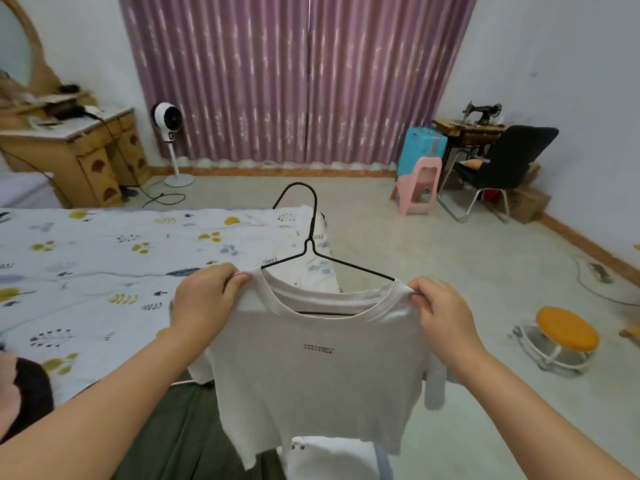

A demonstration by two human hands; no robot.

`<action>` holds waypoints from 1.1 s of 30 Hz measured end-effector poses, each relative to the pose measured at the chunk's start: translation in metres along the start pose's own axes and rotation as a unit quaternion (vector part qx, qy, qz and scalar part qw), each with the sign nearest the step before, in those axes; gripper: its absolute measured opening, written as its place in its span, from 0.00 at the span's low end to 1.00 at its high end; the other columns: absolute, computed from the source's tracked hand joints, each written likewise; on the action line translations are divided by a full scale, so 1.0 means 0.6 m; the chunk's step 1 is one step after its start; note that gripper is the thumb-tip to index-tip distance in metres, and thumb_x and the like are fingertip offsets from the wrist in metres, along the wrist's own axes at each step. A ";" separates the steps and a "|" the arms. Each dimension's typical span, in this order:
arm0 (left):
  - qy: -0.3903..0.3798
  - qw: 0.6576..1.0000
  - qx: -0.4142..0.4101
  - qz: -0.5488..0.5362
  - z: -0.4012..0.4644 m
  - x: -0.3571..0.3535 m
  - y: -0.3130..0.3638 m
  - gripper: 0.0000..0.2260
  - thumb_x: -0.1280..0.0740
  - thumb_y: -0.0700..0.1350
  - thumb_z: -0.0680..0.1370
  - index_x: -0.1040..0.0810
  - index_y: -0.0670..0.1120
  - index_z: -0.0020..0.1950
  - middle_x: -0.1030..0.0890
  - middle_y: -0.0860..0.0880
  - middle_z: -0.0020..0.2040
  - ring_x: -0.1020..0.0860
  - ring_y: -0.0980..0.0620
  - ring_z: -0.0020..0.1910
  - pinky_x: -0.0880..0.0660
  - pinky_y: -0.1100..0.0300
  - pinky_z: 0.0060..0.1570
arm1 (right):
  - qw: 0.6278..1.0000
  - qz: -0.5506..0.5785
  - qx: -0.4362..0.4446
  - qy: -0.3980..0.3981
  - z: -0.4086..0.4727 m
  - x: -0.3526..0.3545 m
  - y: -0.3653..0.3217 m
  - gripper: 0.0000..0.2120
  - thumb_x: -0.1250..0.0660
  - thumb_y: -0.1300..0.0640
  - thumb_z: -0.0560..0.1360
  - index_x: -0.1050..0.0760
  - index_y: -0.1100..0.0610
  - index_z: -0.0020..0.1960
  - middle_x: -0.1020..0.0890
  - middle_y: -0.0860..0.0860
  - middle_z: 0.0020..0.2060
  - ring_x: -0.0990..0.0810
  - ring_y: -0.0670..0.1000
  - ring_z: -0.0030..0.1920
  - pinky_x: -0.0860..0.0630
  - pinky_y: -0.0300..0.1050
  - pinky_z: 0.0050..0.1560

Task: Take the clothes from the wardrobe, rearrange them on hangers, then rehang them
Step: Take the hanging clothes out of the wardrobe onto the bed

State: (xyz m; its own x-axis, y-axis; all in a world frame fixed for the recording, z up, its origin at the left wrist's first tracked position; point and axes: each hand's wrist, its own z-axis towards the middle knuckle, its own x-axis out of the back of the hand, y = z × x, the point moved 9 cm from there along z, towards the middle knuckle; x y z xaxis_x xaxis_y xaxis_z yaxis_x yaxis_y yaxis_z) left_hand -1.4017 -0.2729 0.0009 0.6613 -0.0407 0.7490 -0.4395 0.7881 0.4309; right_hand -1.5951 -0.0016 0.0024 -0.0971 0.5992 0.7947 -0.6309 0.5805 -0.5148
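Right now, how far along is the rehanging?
Done: the white T-shirt is out of the wardrobe and on the black hanger, whose wire runs through the neck. In hand: left hand and right hand pinch its shoulders, held up over the bed. Left: rehanging it; no wardrobe in view.

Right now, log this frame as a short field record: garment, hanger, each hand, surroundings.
garment: white T-shirt, held up in the air, small dark print on the chest
hanger: black wire hanger, inside the neckline, hook up
left hand: left hand pinches one shoulder of the shirt
right hand: right hand pinches the other shoulder
surroundings: bed to the left, pink stool beyond, purple curtains behind
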 end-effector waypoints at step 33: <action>0.040 0.969 0.200 0.139 0.375 -0.254 -0.219 0.24 0.35 0.41 0.76 0.35 0.42 0.71 0.34 0.41 0.71 0.36 0.41 0.69 0.42 0.47 0.67 | 0.985 0.143 0.076 -0.060 0.617 -0.376 0.022 0.22 0.43 0.75 0.68 0.36 0.49 0.30 0.30 0.47 0.25 0.33 0.45 0.28 0.37 0.30 0.30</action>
State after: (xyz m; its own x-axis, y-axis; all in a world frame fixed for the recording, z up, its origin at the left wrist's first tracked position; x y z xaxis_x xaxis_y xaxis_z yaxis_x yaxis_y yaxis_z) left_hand -1.5813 -0.5084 -0.0568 0.5222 0.1992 0.8292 -0.7971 0.4597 0.3915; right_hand -1.8663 -0.3330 -0.0645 -0.3720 0.6513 0.6615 -0.6712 0.3036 -0.6763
